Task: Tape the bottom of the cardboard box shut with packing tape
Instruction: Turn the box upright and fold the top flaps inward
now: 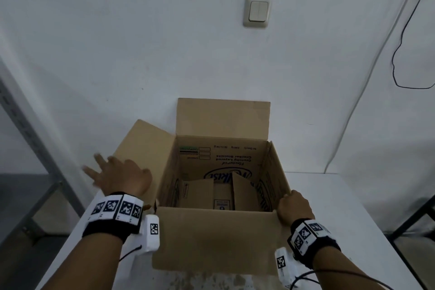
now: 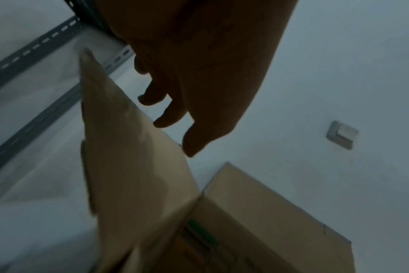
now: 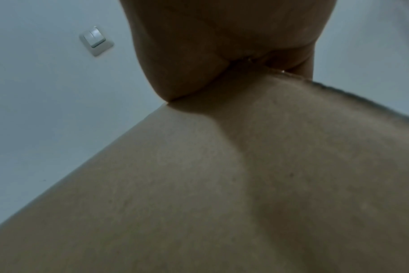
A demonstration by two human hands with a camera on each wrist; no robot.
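One cardboard box (image 1: 219, 238) with four raised flaps sits between two hands: left hand (image 1: 122, 178) beside its left flap, right hand (image 1: 294, 207) gripping its near right corner. Two wrist bands, one wall switch (image 1: 257, 12) beyond the hands, one table (image 1: 341, 195)

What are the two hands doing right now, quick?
Left hand: open, fingers spread over the box's left flap, holding nothing.
Right hand: gripping the near right corner of the cardboard box.
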